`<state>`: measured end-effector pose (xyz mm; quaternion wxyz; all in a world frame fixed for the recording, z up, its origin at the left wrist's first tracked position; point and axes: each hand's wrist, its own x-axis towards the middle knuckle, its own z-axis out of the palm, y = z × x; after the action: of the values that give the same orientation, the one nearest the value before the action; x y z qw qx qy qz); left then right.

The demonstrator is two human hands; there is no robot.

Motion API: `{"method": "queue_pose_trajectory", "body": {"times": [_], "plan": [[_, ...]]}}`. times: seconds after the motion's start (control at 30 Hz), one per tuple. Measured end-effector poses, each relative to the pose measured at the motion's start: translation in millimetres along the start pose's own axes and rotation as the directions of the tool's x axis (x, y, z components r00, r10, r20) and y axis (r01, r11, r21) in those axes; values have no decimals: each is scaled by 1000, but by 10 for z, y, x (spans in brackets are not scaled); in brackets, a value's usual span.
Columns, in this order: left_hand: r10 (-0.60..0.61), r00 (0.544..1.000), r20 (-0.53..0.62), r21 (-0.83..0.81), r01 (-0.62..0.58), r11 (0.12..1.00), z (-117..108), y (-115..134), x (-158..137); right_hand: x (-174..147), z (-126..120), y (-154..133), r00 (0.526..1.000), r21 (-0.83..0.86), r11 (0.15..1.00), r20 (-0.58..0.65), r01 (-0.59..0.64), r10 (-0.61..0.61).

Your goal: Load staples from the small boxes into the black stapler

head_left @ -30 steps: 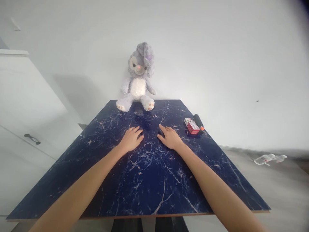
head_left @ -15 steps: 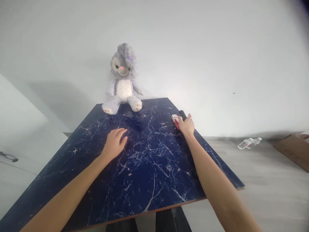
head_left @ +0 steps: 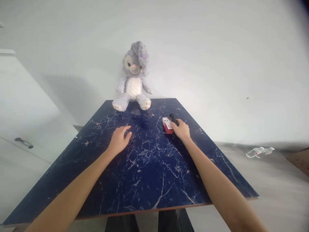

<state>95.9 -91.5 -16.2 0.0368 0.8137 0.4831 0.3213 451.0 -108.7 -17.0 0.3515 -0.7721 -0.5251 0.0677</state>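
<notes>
At far left, a white cabinet (head_left: 24, 106) stands beyond the left edge of a dark blue, marble-patterned surface (head_left: 145, 183). The left hand (head_left: 118, 140), left of the surface's middle, is empty and loosely open, thumb apart from fingers; one second ago it lay closer to the center. A lilac plush toy (head_left: 133, 83) sits at the far edge, slightly left of its middle, unchanged. Right of center, towards the far edge, are a red-and-white box (head_left: 166, 124) and, just beside it, a black cylindrical object (head_left: 172, 117); both lay by the right edge before and are now further in. The right hand (head_left: 181, 129), earlier empty near the middle, now curls partly over the black object, its thumb at the box; how firmly it grips either, I cannot tell.
</notes>
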Motion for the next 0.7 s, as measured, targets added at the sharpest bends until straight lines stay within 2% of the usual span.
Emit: {"method": "queue_pose_trajectory", "body": {"times": [0.1, 0.2, 0.23, 0.3, 0.33, 0.4, 0.43, 0.5, 0.6, 0.7], "plan": [[-142, 989, 27, -57, 144, 988, -14, -4, -6, -209, 292, -462, 995, 56, 996, 70, 71, -75], [-317, 947, 48, -136, 320, 937, -59, -49, 16, -457, 666, -1049, 984, 164, 983, 149, 77, -102], [-361, 932, 23, -153, 360, 920, -84, -88, 31, -551, 802, -1263, 979, 201, 977, 174, 73, -109], [-422, 904, -72, -151, 408, 900, -161, -223, 60, -751, 1067, -1686, 981, 257, 962, 142, 93, -132], [-451, 883, -129, -138, 434, 890, -213, -319, 69, -851, 1186, -1879, 981, 281, 954, 125, 108, -148], [-515, 832, -206, -123, 500, 857, -341, -553, 60, -1018, 1377, -2184, 969, 337, 934, 169, 116, -181], [-552, 807, -209, -132, 536, 834, -410, -679, 39, -1071, 1446, -2282, 957, 373, 919, 194, 131, -215], [-582, 801, -143, -169, 560, 811, -539, -914, -25, -1084, 1534, -2356, 927, 424, 883, 208, 201, -311], [-536, 844, 5, -256, 519, 816, -668, -1154, -121, -891, 1597, -2247, 866, 413, 838, 189, 357, -463], [-463, 878, 121, -283, 478, 832, -722, -1247, -149, -635, 1648, -2104, 807, 365, 841, 296, 399, -511]]}}
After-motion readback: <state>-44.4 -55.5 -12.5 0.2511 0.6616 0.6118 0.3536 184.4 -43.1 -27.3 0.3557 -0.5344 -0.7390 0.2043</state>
